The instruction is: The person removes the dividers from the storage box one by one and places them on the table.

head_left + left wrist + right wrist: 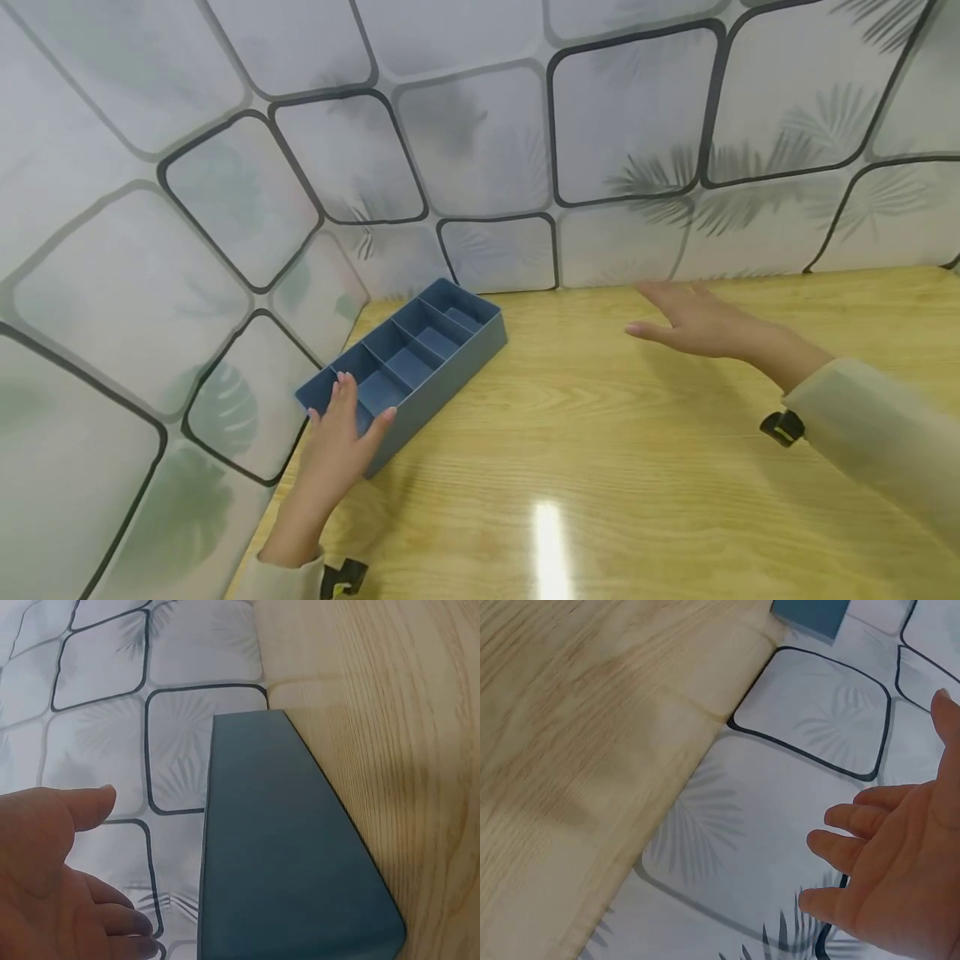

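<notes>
Wall covering (pixel 487 146) with rounded dark and grey outlines and pale leaf prints rises behind and at left, and the tabletop (pixel 585 442) of yellowish wood meets it along the back edge and the left edge. Near this corner stands the blue divided box (pixel 442 387), upright and slanted, its far end close to the back wall and its long side near the left one. Wide wooden surface lies between the box and the right hand (pixel 701 321), so the right flank of the box has much room. This right hand is well apart from the box, fingers stretched, holding nothing. The left hand (pixel 337 450) has its fingers spread over the near end of the box, without grip; whether a fingertip touches it, I cannot tell. Only the head view shows the compartments. From the left wrist one sees a plain outer face and a gap beside the fingers; from the right wrist, the palm and only a small blue part of the box.
</notes>
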`<state>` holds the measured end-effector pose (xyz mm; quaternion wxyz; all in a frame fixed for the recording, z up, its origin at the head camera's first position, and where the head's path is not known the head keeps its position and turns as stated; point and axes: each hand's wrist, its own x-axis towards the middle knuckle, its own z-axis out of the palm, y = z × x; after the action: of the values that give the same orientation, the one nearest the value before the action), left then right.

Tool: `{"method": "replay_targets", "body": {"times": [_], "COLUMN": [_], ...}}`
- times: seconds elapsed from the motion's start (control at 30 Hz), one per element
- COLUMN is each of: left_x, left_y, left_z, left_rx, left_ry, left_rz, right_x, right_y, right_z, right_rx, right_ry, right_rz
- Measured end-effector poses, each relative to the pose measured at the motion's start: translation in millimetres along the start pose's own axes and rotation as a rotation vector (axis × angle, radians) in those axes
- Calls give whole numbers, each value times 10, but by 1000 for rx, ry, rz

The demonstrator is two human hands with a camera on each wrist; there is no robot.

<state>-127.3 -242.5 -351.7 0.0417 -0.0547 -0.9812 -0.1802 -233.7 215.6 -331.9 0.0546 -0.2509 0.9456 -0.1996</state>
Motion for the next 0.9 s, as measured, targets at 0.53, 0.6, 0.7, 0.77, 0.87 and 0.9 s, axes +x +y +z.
{"method": "replay_targets", "body": {"times": [0.53, 0.6, 0.7, 0.77, 0.87, 0.9], "left_x": [-96, -101, -115, -127, -154, -167], "left_y": [-236, -265, -309, -335, -369, -385], "left_z": [-36, -34, -34, -33, -25, -17], "left_rx": [-89, -122, -159, -166, -178, -188], "left_ry": [-42, -68, -101, -120, -173, -192], "left_rz": [-117, -155, -219, -256, -311, -330], "right_x": [558, 612, 700, 756, 847, 881], "right_y": [20, 14, 7, -2, -27, -37], "right_z": [201, 205, 209, 218, 250, 273], "right_rx": [50, 51, 46, 44, 40, 34], "right_ry": [-30, -43, -67, -84, -117, -133], "right_rz": [9, 30, 51, 63, 73, 73]}}
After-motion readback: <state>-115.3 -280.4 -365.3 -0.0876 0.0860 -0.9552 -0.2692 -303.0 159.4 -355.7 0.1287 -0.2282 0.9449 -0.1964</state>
